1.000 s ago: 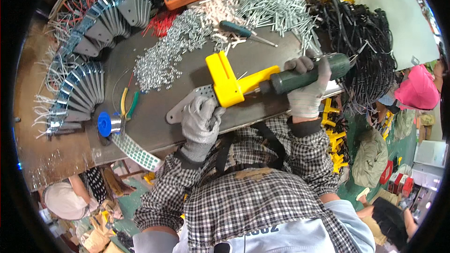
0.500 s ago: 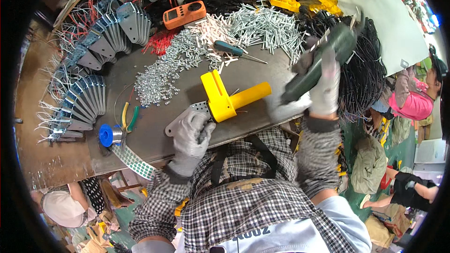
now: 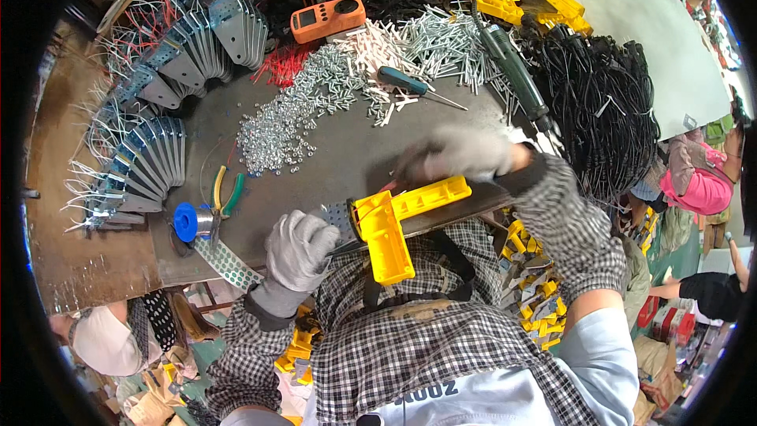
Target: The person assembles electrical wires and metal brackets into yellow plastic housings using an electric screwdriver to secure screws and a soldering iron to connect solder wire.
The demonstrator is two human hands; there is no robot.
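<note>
Yellow part: an L-shaped yellow plastic bracket (image 3: 394, 225), smooth and blocky, lies at the near edge of the tabletop (image 3: 347, 154), one leg jutting past that edge toward the person.
Metal plate: a flat grey perforated plate (image 3: 341, 219) sits under the bracket's corner.
Left hand (image 3: 298, 248): in a grey knit glove, fingers curled shut on the plate just beside the bracket.
Right hand (image 3: 461, 154): gloved and motion-blurred, just above the bracket's long leg; grip cannot be told, nothing seen in it.
Change: one second ago the right hand gripped the green electric screwdriver (image 3: 516, 75) against the bracket; half a second ago it was lifting it away; now the tool lies on the tabletop beside the black cable bundle (image 3: 607, 110).
Surroundings: heaps of silver screws (image 3: 292, 122), white plastic pegs (image 3: 378, 47), a small teal-handled screwdriver (image 3: 406, 83), an orange meter (image 3: 327, 17), fanned metal brackets with wires (image 3: 150, 162), green-yellow pliers (image 3: 225, 193).
Open room: bare dark tabletop between the screws and the bracket.
</note>
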